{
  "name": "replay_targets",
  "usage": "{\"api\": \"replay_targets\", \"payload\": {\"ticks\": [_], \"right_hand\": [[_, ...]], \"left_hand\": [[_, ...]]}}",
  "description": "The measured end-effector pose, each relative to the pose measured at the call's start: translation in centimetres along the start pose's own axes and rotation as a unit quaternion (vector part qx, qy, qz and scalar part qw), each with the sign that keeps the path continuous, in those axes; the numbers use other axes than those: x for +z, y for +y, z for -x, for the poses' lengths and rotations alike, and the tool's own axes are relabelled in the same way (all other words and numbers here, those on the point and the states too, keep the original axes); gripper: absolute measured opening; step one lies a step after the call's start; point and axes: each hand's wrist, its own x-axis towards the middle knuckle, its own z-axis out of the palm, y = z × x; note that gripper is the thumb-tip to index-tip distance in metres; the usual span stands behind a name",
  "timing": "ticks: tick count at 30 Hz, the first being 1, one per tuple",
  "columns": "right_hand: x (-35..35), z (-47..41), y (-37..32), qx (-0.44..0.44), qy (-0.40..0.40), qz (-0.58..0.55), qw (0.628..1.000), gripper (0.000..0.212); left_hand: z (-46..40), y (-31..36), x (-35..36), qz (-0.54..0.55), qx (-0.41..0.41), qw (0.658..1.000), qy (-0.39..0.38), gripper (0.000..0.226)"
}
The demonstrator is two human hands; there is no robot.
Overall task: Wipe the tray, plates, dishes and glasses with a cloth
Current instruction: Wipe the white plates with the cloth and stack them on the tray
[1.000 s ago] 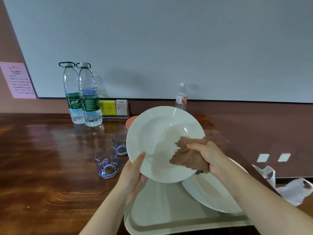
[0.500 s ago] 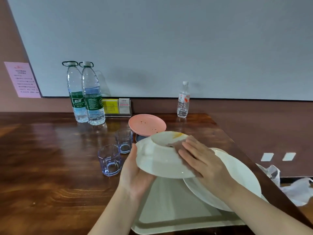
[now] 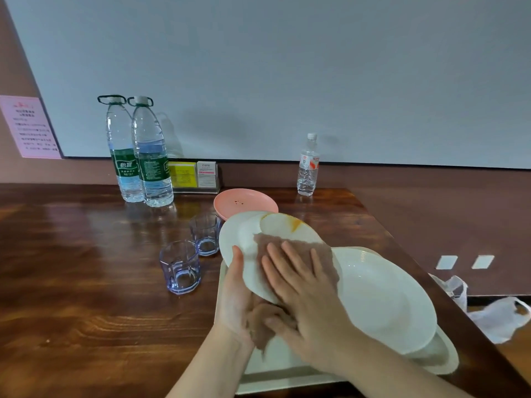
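My left hand (image 3: 234,294) grips the near rim of a white deep plate (image 3: 247,239), held upside down and tilted over the tray. An orange stain shows on its far underside. My right hand (image 3: 298,291) presses a brown cloth (image 3: 324,254) flat against the plate's underside, fingers straight. A large white plate (image 3: 385,300) lies on the pale tray (image 3: 281,377) to the right. Two clear bluish glasses (image 3: 180,265) (image 3: 204,233) stand on the table left of the tray. A pink dish (image 3: 244,202) with crumbs sits behind the held plate.
Two big water bottles (image 3: 140,156) and a card holder (image 3: 194,176) stand at the back by the wall, with a small bottle (image 3: 308,168) further right. The wooden table's (image 3: 71,282) right edge runs diagonally past the tray; white plastic bags (image 3: 497,317) lie on the floor beyond.
The deep plate went from facing me to upside down. My right hand flattened on the cloth and slid it across the plate's underside toward me.
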Motion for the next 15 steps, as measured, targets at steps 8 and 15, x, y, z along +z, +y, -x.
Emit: {"api": "replay_targets", "payload": {"ticks": [8,15], "right_hand": [[0.4,0.1,1.9,0.265,-0.02,-0.262,0.928,0.081],[0.2,-4.5,8.7,0.406,-0.034,-0.567,0.716,0.058]], "left_hand": [[0.6,1.4,-2.5,-0.047,0.077,0.991,-0.094,0.068],[2.0,1.3,-1.3,-0.078,0.044,0.994,-0.06,0.073]]}}
